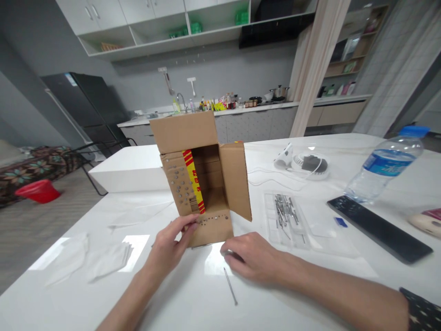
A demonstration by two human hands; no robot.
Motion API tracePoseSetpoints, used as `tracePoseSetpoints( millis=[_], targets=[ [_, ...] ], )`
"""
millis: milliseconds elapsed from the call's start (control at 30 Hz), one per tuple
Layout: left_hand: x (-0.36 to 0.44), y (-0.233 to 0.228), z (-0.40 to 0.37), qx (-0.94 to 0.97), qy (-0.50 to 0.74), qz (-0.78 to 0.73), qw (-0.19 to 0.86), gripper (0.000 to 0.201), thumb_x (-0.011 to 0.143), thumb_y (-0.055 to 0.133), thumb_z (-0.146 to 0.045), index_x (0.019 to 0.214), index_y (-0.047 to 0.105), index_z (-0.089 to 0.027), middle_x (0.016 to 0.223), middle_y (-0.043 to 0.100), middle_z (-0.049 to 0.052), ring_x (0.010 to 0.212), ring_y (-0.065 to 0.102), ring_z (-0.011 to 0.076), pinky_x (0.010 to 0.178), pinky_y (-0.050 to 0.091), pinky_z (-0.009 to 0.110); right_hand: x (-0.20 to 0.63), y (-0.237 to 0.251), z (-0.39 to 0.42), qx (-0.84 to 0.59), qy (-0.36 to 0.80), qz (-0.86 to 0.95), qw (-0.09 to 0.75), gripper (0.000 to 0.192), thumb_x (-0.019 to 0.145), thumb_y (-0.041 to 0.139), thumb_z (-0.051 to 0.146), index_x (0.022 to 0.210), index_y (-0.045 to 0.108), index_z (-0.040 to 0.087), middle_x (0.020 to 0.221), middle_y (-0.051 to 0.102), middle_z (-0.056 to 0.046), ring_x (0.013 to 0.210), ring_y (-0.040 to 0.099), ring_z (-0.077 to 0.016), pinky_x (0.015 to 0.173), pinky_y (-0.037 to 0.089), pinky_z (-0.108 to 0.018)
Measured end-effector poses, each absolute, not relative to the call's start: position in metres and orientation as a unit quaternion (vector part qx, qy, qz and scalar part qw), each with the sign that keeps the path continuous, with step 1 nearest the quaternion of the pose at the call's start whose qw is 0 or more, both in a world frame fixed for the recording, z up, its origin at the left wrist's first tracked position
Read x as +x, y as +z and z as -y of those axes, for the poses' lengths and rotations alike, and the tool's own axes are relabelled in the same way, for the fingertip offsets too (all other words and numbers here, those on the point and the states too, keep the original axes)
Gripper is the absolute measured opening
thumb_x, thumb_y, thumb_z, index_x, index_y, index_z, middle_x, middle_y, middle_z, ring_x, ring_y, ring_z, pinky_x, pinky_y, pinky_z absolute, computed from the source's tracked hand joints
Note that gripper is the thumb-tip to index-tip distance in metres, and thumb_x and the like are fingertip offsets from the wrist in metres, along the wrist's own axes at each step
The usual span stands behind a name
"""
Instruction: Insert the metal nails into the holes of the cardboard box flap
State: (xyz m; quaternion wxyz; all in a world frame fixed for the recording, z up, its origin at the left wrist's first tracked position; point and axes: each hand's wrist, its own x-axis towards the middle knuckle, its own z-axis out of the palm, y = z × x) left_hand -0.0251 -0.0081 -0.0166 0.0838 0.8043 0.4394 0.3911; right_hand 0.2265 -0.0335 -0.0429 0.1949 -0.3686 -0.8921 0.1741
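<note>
Left hand [170, 239] forms a narrow pinch, right hand [252, 257] curls, contents unclear; metal heads [178, 183] already dot the box [212, 181], nails [282, 211] remain in the right tray [270, 220].

No wording can be read clearly. Red characters [196, 180] on the yellow-and-red striped tape [191, 169] along the brown cardboard box [211, 181] are too small to make out (a black barcode [193, 203] sits just beside the tape), and the pale lettering on the blue label [388, 162] of the clear plastic bottle [370, 180] is blurred.
</note>
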Motion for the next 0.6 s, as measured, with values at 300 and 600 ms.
tracePoseSetpoints(
  millis=[300,600],
  targets=[
    [-0.021,-0.029,0.005,0.743,0.463,-0.471,0.112,0.017,0.094,0.058,-0.031,0.103,0.069,-0.022,0.097,0.077,0.002,0.083,0.074,0.0164,0.054,0.057,0.018,0.226,-0.042,0.034,-0.364,0.173,0.894,0.198,0.017,0.092,0.049,0.018,0.095,0.066,0.021,0.083,0.072,0.000,0.069,0.062,-0.0142,0.061,0.034,-0.026],
    [-0.017,-0.033,0.002,0.733,0.464,-0.486,0.109,0.022,0.094,0.058,-0.037,0.102,0.070,-0.021,0.098,0.078,0.004,0.082,0.073,0.0184,0.057,0.059,0.023,0.226,-0.043,0.034,-0.363,0.171,0.893,0.202,0.017,0.093,0.049,0.018,0.095,0.066,0.021,0.083,0.072,0.000,0.070,0.062,-0.0143,0.062,0.034,-0.026]
  ],
)
